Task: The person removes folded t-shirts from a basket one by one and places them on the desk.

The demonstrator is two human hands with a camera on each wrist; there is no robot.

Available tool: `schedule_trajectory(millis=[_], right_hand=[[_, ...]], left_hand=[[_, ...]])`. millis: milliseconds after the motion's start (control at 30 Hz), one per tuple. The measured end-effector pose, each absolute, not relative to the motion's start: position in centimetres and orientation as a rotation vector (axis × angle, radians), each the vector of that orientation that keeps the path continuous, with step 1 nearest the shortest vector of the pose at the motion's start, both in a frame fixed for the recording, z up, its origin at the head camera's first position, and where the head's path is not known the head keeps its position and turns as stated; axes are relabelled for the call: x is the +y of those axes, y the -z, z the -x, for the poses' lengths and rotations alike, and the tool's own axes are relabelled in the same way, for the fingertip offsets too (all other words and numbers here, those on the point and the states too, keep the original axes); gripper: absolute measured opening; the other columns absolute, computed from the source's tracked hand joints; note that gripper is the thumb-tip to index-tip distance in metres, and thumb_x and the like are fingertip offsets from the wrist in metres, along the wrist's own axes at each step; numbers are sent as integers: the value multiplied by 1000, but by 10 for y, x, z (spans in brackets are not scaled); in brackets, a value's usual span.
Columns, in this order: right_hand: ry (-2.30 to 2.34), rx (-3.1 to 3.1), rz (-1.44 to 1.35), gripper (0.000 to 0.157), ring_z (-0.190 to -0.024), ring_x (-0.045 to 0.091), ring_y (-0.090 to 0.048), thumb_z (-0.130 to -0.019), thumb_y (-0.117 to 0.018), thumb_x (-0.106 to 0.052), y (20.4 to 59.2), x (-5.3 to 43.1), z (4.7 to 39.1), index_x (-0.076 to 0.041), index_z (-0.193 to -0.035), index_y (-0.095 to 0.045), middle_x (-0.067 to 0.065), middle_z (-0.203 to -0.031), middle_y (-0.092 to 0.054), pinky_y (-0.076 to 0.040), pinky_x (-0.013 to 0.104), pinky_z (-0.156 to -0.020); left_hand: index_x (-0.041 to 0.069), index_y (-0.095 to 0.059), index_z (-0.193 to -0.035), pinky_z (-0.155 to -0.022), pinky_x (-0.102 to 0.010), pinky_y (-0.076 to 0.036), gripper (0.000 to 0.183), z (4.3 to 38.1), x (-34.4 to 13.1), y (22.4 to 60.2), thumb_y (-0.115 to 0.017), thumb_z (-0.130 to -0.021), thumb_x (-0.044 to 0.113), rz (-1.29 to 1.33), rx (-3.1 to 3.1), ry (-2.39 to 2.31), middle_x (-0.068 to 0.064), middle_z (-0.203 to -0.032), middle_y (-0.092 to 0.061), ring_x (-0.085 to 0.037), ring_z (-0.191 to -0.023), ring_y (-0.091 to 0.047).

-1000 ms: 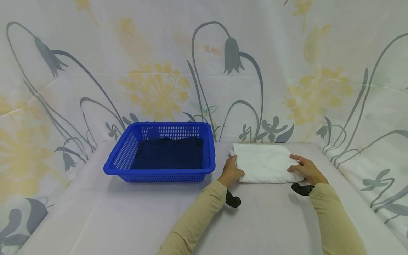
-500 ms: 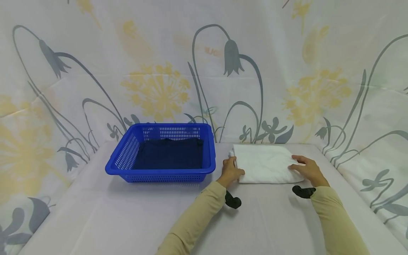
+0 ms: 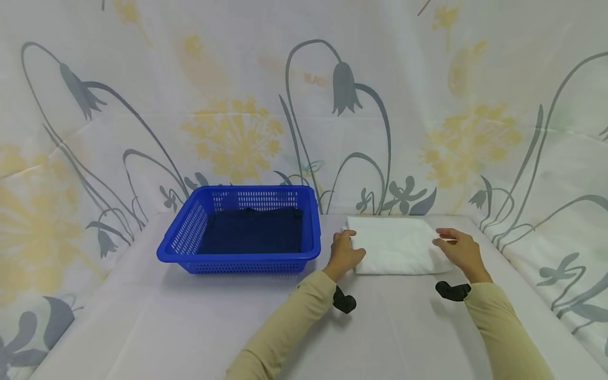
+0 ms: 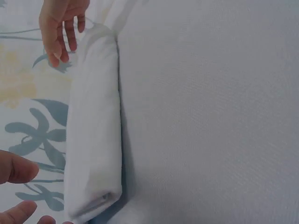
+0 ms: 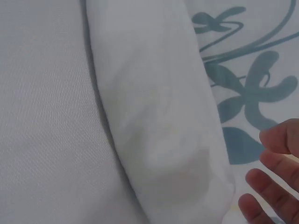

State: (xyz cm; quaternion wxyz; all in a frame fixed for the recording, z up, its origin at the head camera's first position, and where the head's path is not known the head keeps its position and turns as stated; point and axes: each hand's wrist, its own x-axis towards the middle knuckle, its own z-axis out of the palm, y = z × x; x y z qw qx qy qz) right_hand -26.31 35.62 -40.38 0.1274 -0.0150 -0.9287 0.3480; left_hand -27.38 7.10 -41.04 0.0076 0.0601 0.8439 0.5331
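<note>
A folded white cloth [image 3: 394,247] lies flat on the table, right of centre in the head view. At its left end is my left hand [image 3: 345,256], thumb and fingers parted around the corner; in the left wrist view its fingers [image 4: 21,169] stand apart from the folds. My right hand [image 3: 463,254] hovers just off the right end with loosely bent fingers. In the right wrist view, a gap separates those fingers [image 5: 268,186] from the cloth's edge. Neither hand grips anything.
To the left stands a blue perforated plastic basket [image 3: 237,257] with folded dark navy cloth [image 3: 252,232] inside. A white sheet covers the table [image 3: 199,327]. Behind hangs a flower-printed curtain [image 3: 404,63]. Black wrist-worn pieces [image 3: 453,291] jut out below both hands.
The right hand has lifted and drawn slightly away from the cloth's right end. The left hand's fingers have loosened from its left edge. The cloth stays in place.
</note>
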Motion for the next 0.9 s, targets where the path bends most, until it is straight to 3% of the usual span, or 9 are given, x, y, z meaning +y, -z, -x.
schedule_trajectory(millis=[167, 400, 700, 900], right_hand=[[-963, -2656, 57, 42, -106, 41, -57, -96, -58, -24, 399, 352, 260, 4, -127, -59, 25, -121, -61, -45, 37, -72], [-917, -2598, -46, 36, -104, 42, -58, -96, -58, -23, 386, 342, 254, 2, -120, -63, 24, -116, -64, -45, 44, -75], [-870, -2565, -160, 35, -101, 42, -58, -95, -58, -23, 367, 326, 247, 1, -120, -61, 24, -114, -64, -44, 49, -76], [-836, -2548, -224, 36, -100, 44, -59, -95, -59, -21, 356, 313, 239, 2, -122, -60, 24, -112, -65, -44, 54, -78]], left_hand=[[10, -60, -126, -83, -42, -43, 43, 269, 69, 403, -66, -84, 18, -349, 2802, -1425, -11, -124, -50, -30, -107, -49], [14, -63, -122, -84, -38, -41, 37, 261, 66, 393, -63, -87, 26, -559, 2989, -1084, -4, -120, -54, -25, -112, -49], [16, -64, -117, -72, -31, -40, 34, 257, 64, 386, -61, -87, 32, -703, 3132, -847, -1, -109, -58, -20, -92, -50], [16, -64, -116, -71, -31, -40, 33, 251, 61, 378, -61, -88, 33, -824, 3200, -710, -2, -107, -58, -21, -92, -51]])
